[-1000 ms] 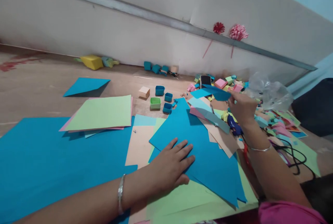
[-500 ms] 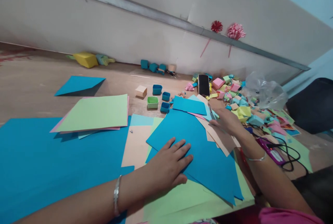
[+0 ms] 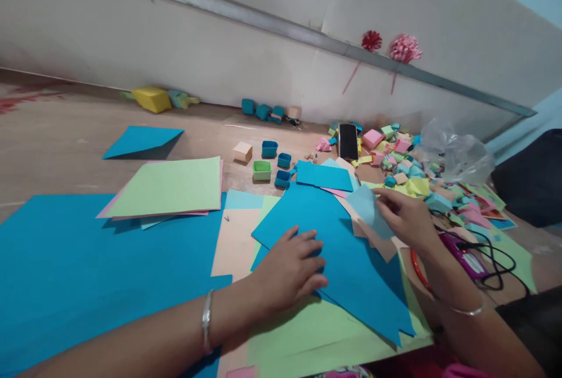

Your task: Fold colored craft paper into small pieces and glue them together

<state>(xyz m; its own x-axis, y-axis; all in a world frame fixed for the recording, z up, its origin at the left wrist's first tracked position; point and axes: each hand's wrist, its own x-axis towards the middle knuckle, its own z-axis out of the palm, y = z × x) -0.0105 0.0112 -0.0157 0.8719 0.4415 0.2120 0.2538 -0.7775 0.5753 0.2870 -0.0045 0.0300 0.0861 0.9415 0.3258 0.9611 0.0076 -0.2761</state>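
My left hand (image 3: 292, 267) rests with fingers spread on a large blue paper sheet (image 3: 351, 284) that lies over green paper (image 3: 302, 337). My right hand (image 3: 406, 217) pinches a small light blue paper piece (image 3: 370, 209) by its upper right edge, above peach paper strips (image 3: 389, 249). Just beyond, a blue paper strip (image 3: 325, 176) lies at the top of the sheets. Small open paper boxes stand behind it: a green one (image 3: 262, 170) and several blue ones (image 3: 269, 148). Beside them sits a peach paper box (image 3: 242, 152).
A phone (image 3: 348, 142) stands near a heap of small folded paper pieces (image 3: 399, 153) and a clear plastic bag (image 3: 456, 153). A purple device (image 3: 465, 258) with black cables lies at right. Stacked green and pink sheets (image 3: 167, 188) lie left. A white wall (image 3: 219, 56) borders the back.
My right hand has drawn back toward me and now holds the light blue paper piece off the stack. My left hand stays on the blue sheet. The view has shifted slightly.
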